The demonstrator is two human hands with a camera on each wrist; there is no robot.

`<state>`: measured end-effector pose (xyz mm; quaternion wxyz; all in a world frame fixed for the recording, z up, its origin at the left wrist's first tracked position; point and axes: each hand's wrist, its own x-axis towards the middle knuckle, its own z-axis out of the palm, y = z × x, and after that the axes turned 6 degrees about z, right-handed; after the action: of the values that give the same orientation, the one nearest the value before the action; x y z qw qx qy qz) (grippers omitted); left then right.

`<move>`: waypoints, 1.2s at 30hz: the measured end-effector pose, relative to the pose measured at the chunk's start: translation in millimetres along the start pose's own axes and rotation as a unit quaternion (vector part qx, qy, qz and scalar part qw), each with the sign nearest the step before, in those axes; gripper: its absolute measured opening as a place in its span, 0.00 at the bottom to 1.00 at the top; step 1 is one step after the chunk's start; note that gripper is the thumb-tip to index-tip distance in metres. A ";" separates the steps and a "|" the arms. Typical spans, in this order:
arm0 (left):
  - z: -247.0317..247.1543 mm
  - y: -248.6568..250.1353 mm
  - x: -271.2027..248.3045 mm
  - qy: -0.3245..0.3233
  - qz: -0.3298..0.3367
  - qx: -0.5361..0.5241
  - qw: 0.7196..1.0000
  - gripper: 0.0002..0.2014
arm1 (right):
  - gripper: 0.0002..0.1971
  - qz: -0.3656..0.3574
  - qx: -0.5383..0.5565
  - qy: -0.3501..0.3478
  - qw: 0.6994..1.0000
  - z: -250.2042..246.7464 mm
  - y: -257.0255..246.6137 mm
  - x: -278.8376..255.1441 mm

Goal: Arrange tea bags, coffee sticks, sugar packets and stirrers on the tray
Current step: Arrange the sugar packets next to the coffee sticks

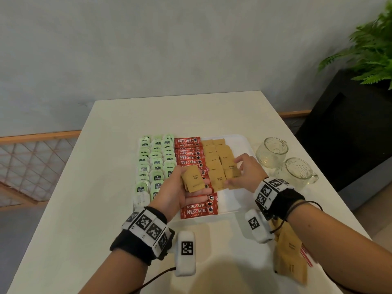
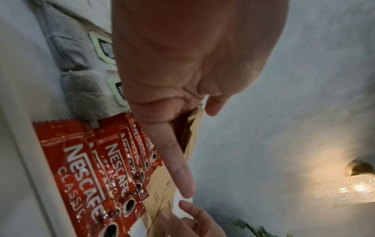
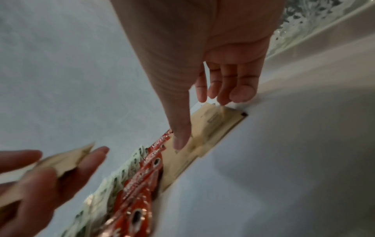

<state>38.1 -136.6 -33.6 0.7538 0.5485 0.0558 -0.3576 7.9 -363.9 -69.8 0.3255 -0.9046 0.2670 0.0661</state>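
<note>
Brown sugar packets point(image 1: 216, 166) fill the tray's point(image 1: 237, 143) centre-right columns; left hand point(image 1: 180, 192) fingers curl round a spare stack, right hand point(image 1: 246, 170) fingers pinch one packet at column's lower end, best overlapped evenly, edges squared.

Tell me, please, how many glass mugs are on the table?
2. Both stand on the table right of the tray: the farther glass mug near its far right corner, the nearer glass mug just behind the right hand. None seems hidden.
</note>
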 end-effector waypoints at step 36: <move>3.5 -3.6 -10.0 0.015 0.053 0.167 0.984 0.10 | 0.11 0.070 0.068 -0.074 0.992 -14.1 31.4 -20.5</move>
<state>27.4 -135.4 -30.4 0.6689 0.6740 -0.0227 -0.3128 -26.8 -383.9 -70.2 0.4002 -0.8519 0.3086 0.1372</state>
